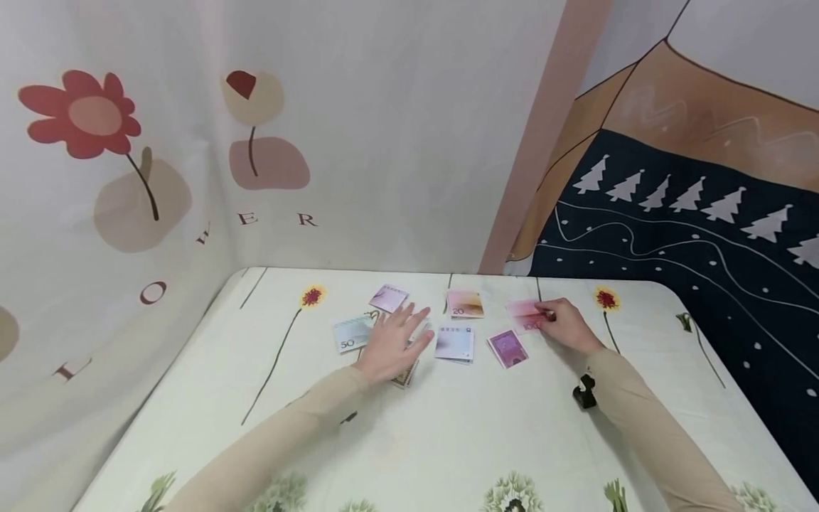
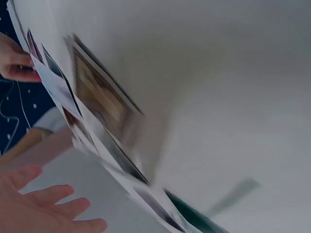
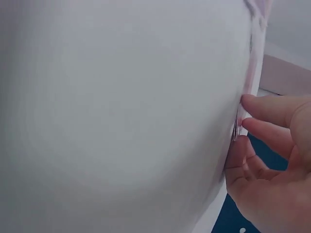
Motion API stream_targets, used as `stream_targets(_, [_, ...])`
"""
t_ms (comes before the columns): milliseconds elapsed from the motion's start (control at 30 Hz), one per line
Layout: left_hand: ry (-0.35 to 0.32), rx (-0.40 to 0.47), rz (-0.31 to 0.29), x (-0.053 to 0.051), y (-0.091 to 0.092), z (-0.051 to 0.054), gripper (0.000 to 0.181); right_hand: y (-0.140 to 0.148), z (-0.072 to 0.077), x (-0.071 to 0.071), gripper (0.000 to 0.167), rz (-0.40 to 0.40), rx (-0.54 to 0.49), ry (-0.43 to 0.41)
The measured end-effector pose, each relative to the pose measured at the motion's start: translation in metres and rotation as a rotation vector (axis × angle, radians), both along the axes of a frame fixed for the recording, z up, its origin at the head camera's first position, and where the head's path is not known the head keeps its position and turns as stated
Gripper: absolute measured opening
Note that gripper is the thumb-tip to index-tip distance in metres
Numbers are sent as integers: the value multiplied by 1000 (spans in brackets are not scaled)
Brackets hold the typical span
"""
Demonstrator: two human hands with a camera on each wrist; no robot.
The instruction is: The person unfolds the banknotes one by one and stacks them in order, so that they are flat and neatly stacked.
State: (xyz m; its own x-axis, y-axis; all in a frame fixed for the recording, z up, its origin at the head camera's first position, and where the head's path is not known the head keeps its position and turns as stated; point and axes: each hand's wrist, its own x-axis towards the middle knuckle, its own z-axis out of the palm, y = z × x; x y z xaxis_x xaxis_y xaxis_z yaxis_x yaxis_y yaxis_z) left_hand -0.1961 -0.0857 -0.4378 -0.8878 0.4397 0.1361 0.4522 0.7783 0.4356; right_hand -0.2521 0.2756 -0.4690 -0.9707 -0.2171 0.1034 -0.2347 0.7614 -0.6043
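Observation:
My right hand (image 1: 568, 327) pinches the right edge of a pink banknote (image 1: 521, 313) marked 100, at the right end of a spread of folded notes. In the right wrist view, the fingers of that hand (image 3: 272, 170) meet at the note's thin edge. My left hand (image 1: 392, 348) hovers with spread fingers above the left part of the spread, partly hiding notes beneath it. Near it lie a blue-green 50 note (image 1: 352, 334), a purple note (image 1: 388, 297) and a brown note (image 1: 404, 375). The left wrist view shows this hand (image 2: 41, 206) with nothing in its fingers.
Between the hands lie an orange 20 note (image 1: 465, 304), a pale blue note (image 1: 455, 344) and a dark purple note (image 1: 508, 348). A white flower-printed cloth (image 1: 480, 427) covers the table. Printed curtains stand behind and to the left. A black object (image 1: 584, 392) sits by the right wrist.

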Motion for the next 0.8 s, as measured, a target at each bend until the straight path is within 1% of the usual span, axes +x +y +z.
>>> stream_targets(67, [-33,13,-40,-2,16,-1,56,0,1,-1,37,-26,-14,-37])
stream_targets(133, [-48,-4,-87,-4,33,0,56,0,1,-2,38,-53,-16,-81])
stream_targets(200, [-43,-31,-134,-5,51,2,55,-2,1,-2,38,-76,-19,-113])
stream_targets(233, [-28,-42,-150,-5,60,3,54,-3,0,-2,39,-88,-21,-128])
stream_targets(300, [4,-76,-172,-5,76,5,52,-4,-1,-2,39,-104,-29,-153])
stream_targets(333, [15,-95,-176,-6,83,4,50,-4,-1,-2,39,-107,-30,-151])
stream_targets(467, [0,-172,-174,-8,107,-1,50,-5,-2,-3,39,-108,-41,-143])
stream_targets(600, [-6,-212,-155,-16,126,-9,52,-4,-3,-4,38,-102,-39,-126])
stream_targets(667, [-1,-223,-133,-20,135,-10,53,-4,-1,-4,37,-98,-37,-125])
stream_targets(800, [-5,-235,-73,-28,155,-8,56,-3,1,-1,38,-106,-24,-151])
